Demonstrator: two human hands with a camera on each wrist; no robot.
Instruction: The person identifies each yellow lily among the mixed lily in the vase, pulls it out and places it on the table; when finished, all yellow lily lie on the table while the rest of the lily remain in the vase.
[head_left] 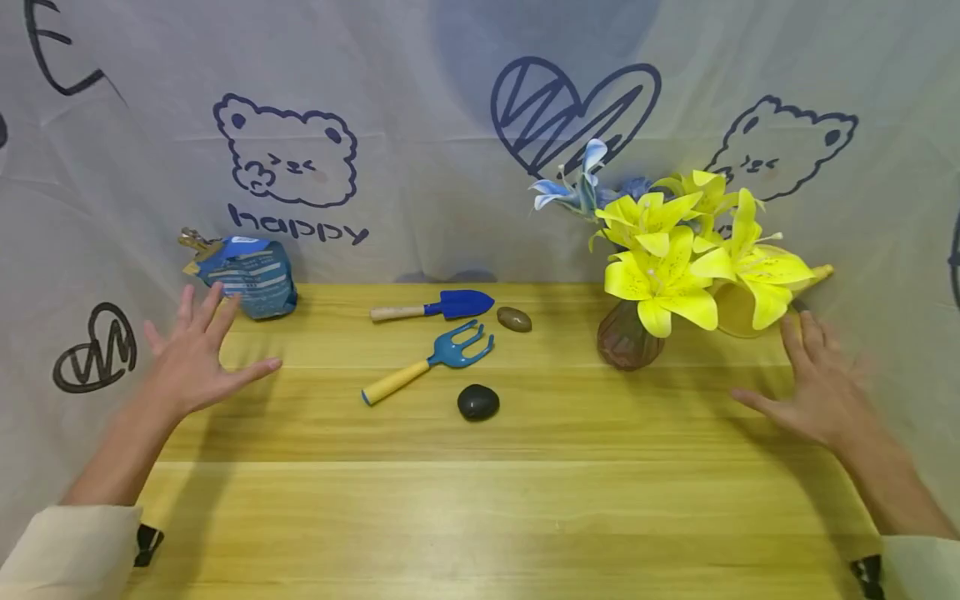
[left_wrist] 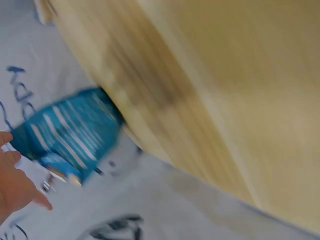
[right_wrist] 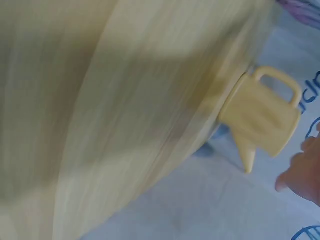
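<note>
My left hand (head_left: 197,358) is held over the left part of the table, fingers spread and holding nothing. Just beyond its fingertips stands a blue bag (head_left: 258,279) with a clip at its top; the left wrist view shows the same bag (left_wrist: 75,127) with white stripes. On the other side, my right hand (head_left: 825,387) is spread and bare, near a yellow watering can (right_wrist: 260,115). Yellow lilies (head_left: 660,279) partly hide that can in the head view. They rise with blue flowers (head_left: 573,192) from a dark reddish vase (head_left: 630,337).
Mid-table lie a blue trowel (head_left: 461,304) with a wooden handle, a blue hand fork (head_left: 453,348) with a yellow handle, a brown stone (head_left: 514,319) and a black stone (head_left: 477,402). A white cloth with drawings (head_left: 420,167) hangs behind the wooden table (head_left: 480,517).
</note>
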